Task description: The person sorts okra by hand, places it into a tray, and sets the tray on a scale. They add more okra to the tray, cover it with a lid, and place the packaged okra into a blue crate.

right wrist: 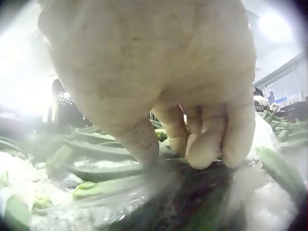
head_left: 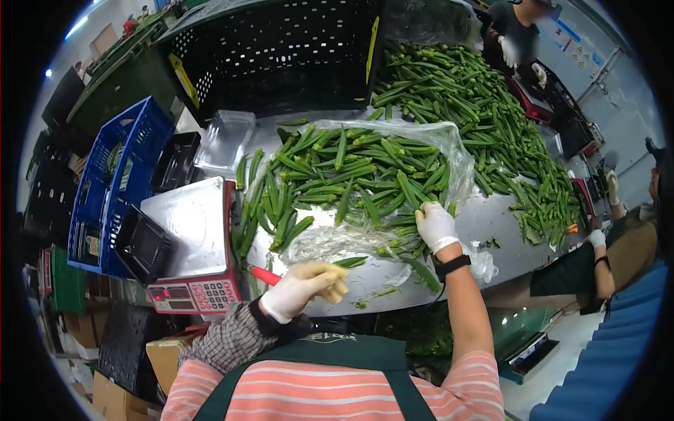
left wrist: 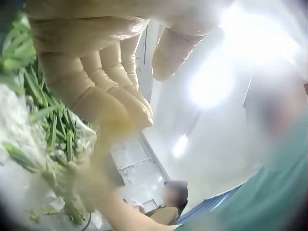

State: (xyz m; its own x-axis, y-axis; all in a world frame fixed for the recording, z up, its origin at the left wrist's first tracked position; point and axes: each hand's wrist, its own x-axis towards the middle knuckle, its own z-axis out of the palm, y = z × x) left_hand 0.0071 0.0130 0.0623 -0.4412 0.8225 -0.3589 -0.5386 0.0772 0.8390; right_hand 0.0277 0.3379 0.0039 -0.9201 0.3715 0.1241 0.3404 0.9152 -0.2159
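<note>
A pile of green okra (head_left: 351,168) lies on clear plastic film (head_left: 460,158) on the metal table. My gloved right hand (head_left: 435,226) is at the pile's right edge, its fingers bent down round okra; in the right wrist view, the fingertips of the hand (right wrist: 192,139) meet pods and film, and what lies under them is partly hidden. My gloved left hand (head_left: 305,289) hangs above the table's front edge, fingers loosely bent. The left wrist view shows nothing in that hand (left wrist: 101,77). Just beyond it a red object (head_left: 265,275) points toward the scale.
At the left stand a red scale (head_left: 193,296), a black tray (head_left: 142,244), another black tray (head_left: 175,161), a clear tray (head_left: 226,140) and a blue crate (head_left: 105,189). A black crate (head_left: 274,63) stands behind. More okra (head_left: 491,119) spreads right, where other people work.
</note>
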